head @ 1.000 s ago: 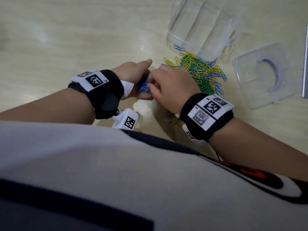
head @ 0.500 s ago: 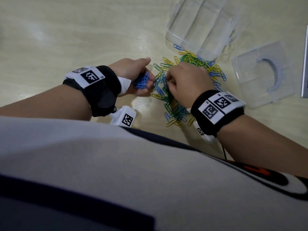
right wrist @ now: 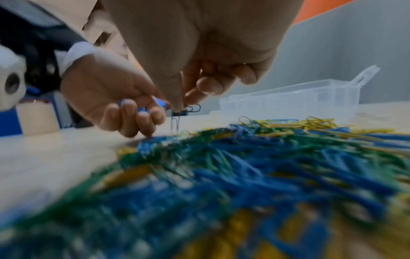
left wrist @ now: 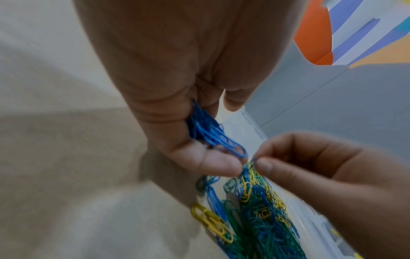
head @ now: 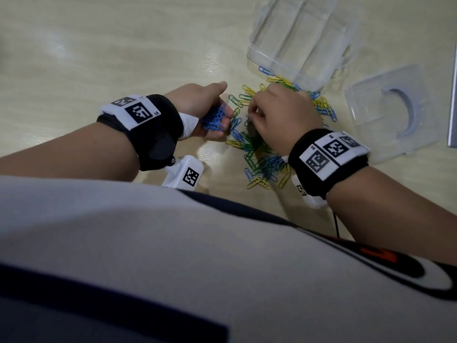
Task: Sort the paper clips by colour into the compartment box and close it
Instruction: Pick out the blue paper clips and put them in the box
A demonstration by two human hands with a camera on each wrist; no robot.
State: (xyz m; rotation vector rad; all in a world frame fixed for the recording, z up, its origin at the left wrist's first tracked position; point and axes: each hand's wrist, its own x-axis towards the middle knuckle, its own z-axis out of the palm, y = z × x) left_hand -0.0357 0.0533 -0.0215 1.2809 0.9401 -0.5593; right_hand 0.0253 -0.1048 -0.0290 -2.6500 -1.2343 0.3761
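Left hand (head: 202,105) cups blue clips (head: 214,118); right hand (head: 279,115) pinches one (dark) clip (right wrist: 193,108)

Blue, green and yellow paper clips (head: 262,154) lie heaped (tangled together) just beside the clear, open compartment box (head: 296,38), its lid (head: 390,112) apart.

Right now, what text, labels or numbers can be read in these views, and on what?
"R5", "R4": tiny print by the code markers on the right wristband, barely legible.
Left wristband: print too small to read.
Compartment box, lid, paper clips: no text.
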